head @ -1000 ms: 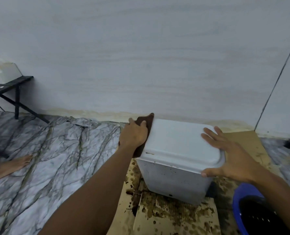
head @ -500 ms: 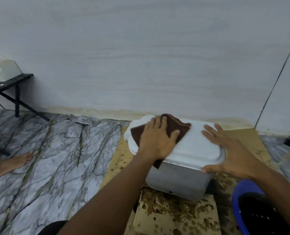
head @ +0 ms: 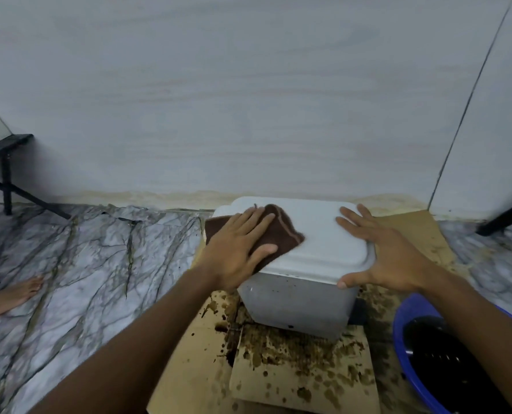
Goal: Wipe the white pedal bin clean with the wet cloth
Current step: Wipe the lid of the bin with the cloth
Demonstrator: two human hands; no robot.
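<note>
The white pedal bin (head: pixel 302 300) stands on stained cardboard by the wall, its lid (head: pixel 320 234) closed. A brown wet cloth (head: pixel 281 231) lies flat on the left half of the lid. My left hand (head: pixel 237 249) presses on the cloth with straight, spread fingers. On the lid's right edge rests my right hand (head: pixel 383 258), fingers spread on top and the thumb down against the front right corner.
Cardboard (head: pixel 302 377) spattered with brown stains lies under the bin. A blue basin (head: pixel 446 363) of dark water sits at the right. Marble-pattern floor (head: pixel 84 279) spreads left, with a bare foot (head: pixel 12 294) and a black stand (head: pixel 6 162). A black leg (head: pixel 505 216) is at far right.
My left hand brought the cloth from the bin's left side up onto the lid, then slid slightly back to the left. My right hand stayed on the lid's right edge.
</note>
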